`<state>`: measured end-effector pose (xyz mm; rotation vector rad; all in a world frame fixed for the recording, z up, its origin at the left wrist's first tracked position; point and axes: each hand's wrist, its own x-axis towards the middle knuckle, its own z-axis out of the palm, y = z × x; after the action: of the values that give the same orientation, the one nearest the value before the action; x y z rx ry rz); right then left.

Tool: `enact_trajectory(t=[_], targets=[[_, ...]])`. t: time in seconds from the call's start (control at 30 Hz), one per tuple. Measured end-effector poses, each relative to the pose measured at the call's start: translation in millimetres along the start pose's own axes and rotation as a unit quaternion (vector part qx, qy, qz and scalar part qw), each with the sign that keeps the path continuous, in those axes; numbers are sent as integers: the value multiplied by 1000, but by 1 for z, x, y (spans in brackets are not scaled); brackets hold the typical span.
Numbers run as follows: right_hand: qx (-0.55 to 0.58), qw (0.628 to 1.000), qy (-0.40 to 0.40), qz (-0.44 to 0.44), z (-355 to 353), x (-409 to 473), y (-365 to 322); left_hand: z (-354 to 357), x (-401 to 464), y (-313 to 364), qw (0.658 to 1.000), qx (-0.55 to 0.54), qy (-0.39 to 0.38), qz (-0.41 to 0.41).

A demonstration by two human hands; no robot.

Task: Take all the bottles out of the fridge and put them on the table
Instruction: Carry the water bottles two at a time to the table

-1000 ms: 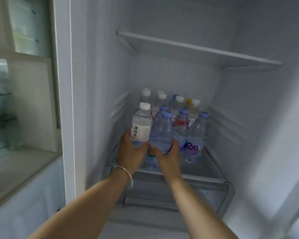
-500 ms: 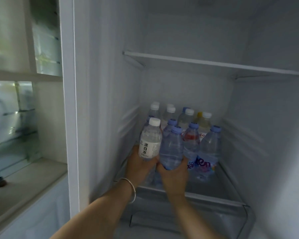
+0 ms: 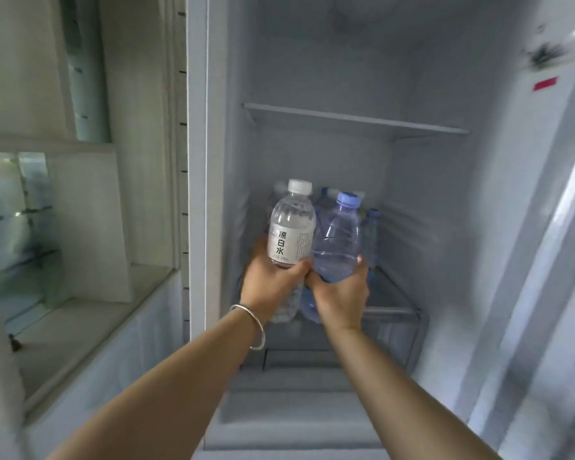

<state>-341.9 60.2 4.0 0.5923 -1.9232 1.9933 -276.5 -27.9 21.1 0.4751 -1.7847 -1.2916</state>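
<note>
Two bottles are held up in front of the open fridge (image 3: 312,78): the left hand (image 3: 273,283) grips a white-capped bottle (image 3: 291,224) whose label reads 凉白水, and the right hand (image 3: 341,298) grips a blue-capped bottle (image 3: 337,240) with no readable label. More blue-capped bottles (image 3: 372,230) stand behind them on the lower shelf (image 3: 392,308).

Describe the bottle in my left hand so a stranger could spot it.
Look inside the open white fridge, in front of the bottles on its shelf. The left hand grips a clear plastic bottle; unlike its blue-capped neighbour, it has a white cap and white label.
</note>
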Motion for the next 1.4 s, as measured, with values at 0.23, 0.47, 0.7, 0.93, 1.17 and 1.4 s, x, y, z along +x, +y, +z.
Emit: enact_trajectory(t=[0.23, 0.47, 0.7, 0.93, 1.17, 1.4], targets=[[-79, 991, 103, 19, -88, -126, -24, -25, -123, 14, 989, -69, -133, -15], [-184, 966, 161, 89, -199, -232, -61, -20, -246, 48, 959, -75, -270, -39], [-254, 919, 270, 133, -316, -307, -104, 2, -363, 91, 923, -95, -374, -4], [-295, 880, 341, 150, -464, -396, -146, 54, -509, 146, 884, -119, -450, -35], [-369, 824, 368, 223, -617, -481, -170, 109, -675, 200, 863, -120, -486, -76], [-362, 794, 412, 263, -719, -502, -163, 179, -762, 222, 857, -80, -498, -107]])
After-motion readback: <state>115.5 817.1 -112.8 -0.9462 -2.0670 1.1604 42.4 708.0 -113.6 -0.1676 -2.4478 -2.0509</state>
